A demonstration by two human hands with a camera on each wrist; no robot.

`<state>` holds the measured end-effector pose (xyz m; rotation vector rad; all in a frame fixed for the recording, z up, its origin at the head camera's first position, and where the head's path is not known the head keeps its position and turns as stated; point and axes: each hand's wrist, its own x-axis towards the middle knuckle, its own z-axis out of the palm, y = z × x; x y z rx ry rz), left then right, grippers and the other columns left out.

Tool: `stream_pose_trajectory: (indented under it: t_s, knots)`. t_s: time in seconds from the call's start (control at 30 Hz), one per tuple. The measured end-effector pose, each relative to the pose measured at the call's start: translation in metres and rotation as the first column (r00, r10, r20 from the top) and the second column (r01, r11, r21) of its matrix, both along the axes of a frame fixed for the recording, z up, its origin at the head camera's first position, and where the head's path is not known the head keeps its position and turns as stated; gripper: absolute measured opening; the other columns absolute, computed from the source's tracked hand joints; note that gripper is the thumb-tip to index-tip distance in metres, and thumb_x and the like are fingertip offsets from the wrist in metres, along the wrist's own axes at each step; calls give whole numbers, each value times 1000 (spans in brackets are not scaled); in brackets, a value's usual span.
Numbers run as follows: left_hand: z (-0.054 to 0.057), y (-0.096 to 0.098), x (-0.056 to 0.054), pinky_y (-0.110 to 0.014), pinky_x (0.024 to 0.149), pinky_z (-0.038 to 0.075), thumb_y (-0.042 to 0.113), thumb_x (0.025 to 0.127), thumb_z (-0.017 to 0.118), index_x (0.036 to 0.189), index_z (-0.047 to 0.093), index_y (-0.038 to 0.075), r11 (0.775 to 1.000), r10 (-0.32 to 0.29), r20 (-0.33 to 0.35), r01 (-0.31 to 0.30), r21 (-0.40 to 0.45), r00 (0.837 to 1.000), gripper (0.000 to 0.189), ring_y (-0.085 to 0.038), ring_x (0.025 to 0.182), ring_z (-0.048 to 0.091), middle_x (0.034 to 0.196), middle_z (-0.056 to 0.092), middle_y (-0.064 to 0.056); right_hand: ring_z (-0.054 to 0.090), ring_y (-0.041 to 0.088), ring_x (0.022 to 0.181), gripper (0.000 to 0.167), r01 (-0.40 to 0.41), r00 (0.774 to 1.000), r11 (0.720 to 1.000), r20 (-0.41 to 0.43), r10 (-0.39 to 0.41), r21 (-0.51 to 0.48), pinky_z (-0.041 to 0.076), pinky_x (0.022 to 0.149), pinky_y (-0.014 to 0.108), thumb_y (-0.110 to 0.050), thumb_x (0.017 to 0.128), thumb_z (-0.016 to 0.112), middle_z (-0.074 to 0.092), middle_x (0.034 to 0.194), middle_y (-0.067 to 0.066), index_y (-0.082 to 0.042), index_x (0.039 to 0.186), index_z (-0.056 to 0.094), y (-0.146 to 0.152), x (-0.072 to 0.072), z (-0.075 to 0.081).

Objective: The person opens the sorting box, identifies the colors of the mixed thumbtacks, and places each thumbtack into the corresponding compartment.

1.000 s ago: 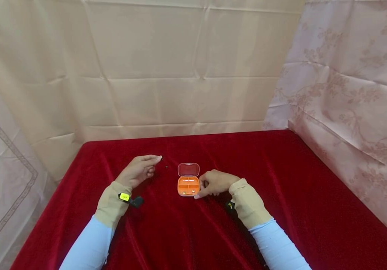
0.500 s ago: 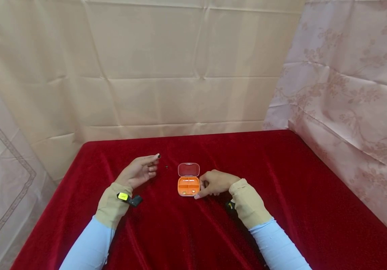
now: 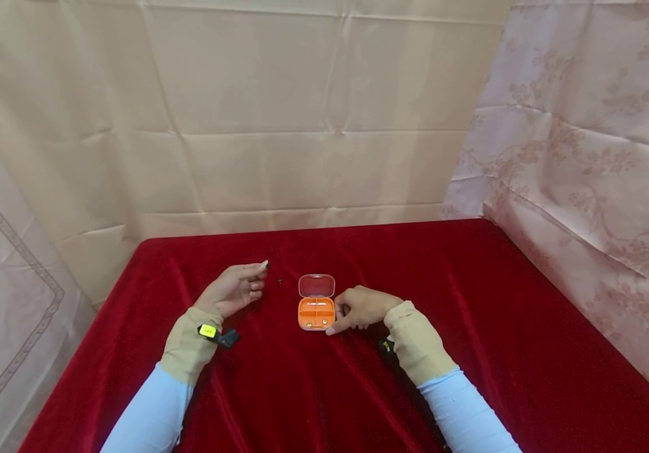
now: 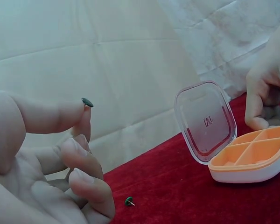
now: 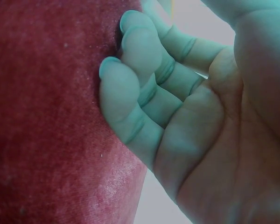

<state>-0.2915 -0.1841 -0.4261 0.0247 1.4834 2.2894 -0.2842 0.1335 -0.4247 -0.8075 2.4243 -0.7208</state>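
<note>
My left hand point(image 3: 232, 290) pinches a dark green thumbtack point(image 4: 87, 102) between thumb and index fingertip, up off the table, its other fingers loosely curled. Below those fingers, a second green thumbtack point(image 4: 129, 201) lies on the red cloth. To the right stands a small pill box point(image 3: 316, 313) with an orange divided inside and a white base. Its clear lid point(image 4: 206, 122) is raised at the back. Each of the two front compartments holds a small shiny piece. My right hand point(image 3: 365, 306) grips the box's right side, thumb at the front corner and index finger farther back.
A red velvet cloth point(image 3: 279, 384) covers the table, with a few soft creases. Beige curtain point(image 3: 302, 126) hangs behind the far edge, and a floral one point(image 3: 596, 157) hangs along the right side.
My left hand has drawn slightly left with the thumbtack, turning it between the fingertips. The right hand and the pill box have stayed in place.
</note>
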Motion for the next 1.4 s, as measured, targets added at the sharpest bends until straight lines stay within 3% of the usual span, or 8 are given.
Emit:
stream_pose_trajectory:
  t_s: [0.67,1.13,1.4]
  knots:
    - [0,-1,1,-25,61,34,14,111,45,84,62,14,997,-41,-4,41,58,999,31,-10,66,37,80,52,1,54,9,58,31,-3,1000,1000,-4,3,6,46,51,24,-39,85,85,60,67,-4,-15,82,65,-1,0,1]
    - [1,2,0,-23,60,38,16,108,55,83,68,14,999,-23,9,23,-29,1000,28,-10,66,41,79,55,3,54,9,58,33,0,1000,1000,-7,0,3,47,51,24,-39,85,85,60,67,-4,-15,80,64,0,0,0]
    - [-1,2,1,-23,60,37,16,109,53,82,67,15,998,-39,-1,39,-42,999,31,-9,65,41,77,52,4,55,9,59,33,1,1000,1000,-4,-1,-2,47,52,24,-38,84,86,59,67,-4,-15,79,64,0,0,0]
